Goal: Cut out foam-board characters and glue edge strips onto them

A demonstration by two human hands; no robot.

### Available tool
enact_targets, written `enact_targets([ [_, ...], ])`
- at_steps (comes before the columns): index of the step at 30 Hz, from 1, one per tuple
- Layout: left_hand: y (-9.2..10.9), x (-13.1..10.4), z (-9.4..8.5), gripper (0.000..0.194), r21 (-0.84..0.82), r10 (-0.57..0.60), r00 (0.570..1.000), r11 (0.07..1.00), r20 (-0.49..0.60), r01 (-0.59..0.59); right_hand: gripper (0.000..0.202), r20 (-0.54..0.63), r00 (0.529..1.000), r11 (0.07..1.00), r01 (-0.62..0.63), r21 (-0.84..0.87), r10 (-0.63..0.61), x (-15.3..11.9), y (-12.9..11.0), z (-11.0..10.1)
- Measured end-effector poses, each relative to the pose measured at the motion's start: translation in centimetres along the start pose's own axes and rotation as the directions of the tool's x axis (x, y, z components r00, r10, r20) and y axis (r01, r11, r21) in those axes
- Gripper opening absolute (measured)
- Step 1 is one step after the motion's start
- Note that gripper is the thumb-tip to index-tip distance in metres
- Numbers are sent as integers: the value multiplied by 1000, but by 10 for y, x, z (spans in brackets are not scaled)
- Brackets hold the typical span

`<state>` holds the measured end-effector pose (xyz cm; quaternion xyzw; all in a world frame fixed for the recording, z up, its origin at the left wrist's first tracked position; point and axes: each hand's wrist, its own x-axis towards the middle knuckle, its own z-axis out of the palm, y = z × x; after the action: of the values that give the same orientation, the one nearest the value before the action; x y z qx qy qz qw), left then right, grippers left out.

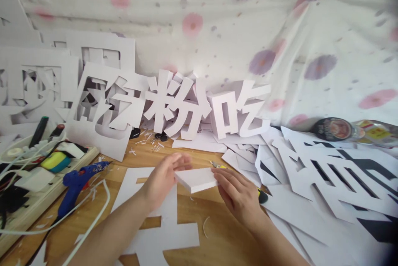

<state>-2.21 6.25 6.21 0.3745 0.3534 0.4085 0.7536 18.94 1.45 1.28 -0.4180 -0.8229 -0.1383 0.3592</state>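
A small flat white board piece is held level above the wooden table, in the middle of the view. My right hand grips its right edge, fingers on top and the thumb underneath. Close to the piece's left end is my left hand; its fingers are apart and slightly blurred, and whether the palm touches the piece is hard to tell. Beneath my left hand and forearm lies a large white cut-out character, flat on the table. A yellow and black cutter shows partly behind my right hand.
Raised white characters stand at the back, beside cut-out sheets. A blue glue gun and a power strip with cables are at left. White sheets and a bottle lie at right.
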Motion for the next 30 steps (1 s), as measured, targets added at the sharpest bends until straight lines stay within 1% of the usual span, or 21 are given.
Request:
enact_targets([
  [1, 1, 1, -2, 30, 43, -98, 995, 994, 0, 98, 35, 8, 1000, 1000, 22, -12, -22, -2, 4, 0],
  [2, 2, 1, -3, 26, 65, -189, 982, 980, 24, 187, 34, 17, 999, 999, 45, -20, -45, -4, 7, 1],
  [3, 1, 2, -4, 25, 74, -265, 961, 963, 76, 260, 33, 25, 998, 998, 65, -26, -65, -6, 10, 1],
  [4, 0, 3, -5, 24, 83, -324, 934, 946, 150, 315, 33, 35, 997, 997, 76, -32, -75, -8, 11, 2],
  [6, -4, 4, -7, 26, 121, -397, 869, 918, 295, 378, 32, 61, 995, 996, 85, -39, -82, -11, 13, 3],
  [7, -6, 5, -8, 28, 145, -420, 843, 908, 336, 394, 32, 71, 994, 995, 88, -38, -85, -12, 14, 4],
  [8, -8, 5, -9, 30, 162, -431, 832, 902, 348, 400, 32, 79, 993, 996, 89, -32, -86, -13, 14, 5],
  [9, -10, 6, -10, 33, 168, -431, 837, 902, 338, 397, 32, 87, 992, 996, 89, -20, -87, -13, 14, 5],
  [11, -13, 7, -12, 39, 167, -413, 863, 910, 290, 380, 34, 94, 992, 997, 82, 12, -82, -11, 14, 7],
  [13, -14, 8, -12, 42, 200, -390, 888, 916, 243, 348, 37, 79, 996, 999, 31, 40, -35, -8, 15, 7],
  [15, -14, 8, -11, 45, 267, -356, 911, 917, 209, 297, 42, 53, 994, 992, -96, 85, 92, -4, 17, 4],
  [16, -14, 8, -10, 46, 306, -337, 921, 913, 196, 269, 45, 53, 983, 976, -182, 118, 177, -2, 18, 1],
  [18, -13, 9, -9, 49, 389, -312, 933, 894, 180, 224, 50, 107, 943, 927, -330, 180, 315, 1, 20, -7],
  [19, -14, 9, -9, 50, 428, -305, 937, 880, 172, 208, 53, 156, 928, 913, -363, 186, 337, 2, 21, -11],
  [20, -15, 9, -9, 49, 465, -299, 941, 864, 161, 195, 57, 214, 922, 916, -362, 172, 324, 3, 21, -14],
  [22, -21, 10, -10, 46, 526, -289, 945, 833, 151, 171, 67, 332, 913, 950, -289, 116, 237, 3, 20, -17],
  [24, -31, 13, -14, 43, 578, -281, 944, 805, 175, 133, 75, 437, 887, 977, -200, 72, 149, 3, 16, -16],
  [26, -43, 16, -18, 42, 636, -277, 935, 768, 222, 76, 76, 509, 856, 985, -153, 79, 92, 2, 11, -11],
  [28, -52, 19, -22, 43, 693, -273, 928, 720, 255, 21, 72, 557, 828, 980, -157, 121, 64, 0, 8, -6],
  [30, -55, 21, -23, 42, 726, -295, 915, 688, 276, 2, 68, 594, 802, 966, -202, 160, 69, -1, 6, -1],
])
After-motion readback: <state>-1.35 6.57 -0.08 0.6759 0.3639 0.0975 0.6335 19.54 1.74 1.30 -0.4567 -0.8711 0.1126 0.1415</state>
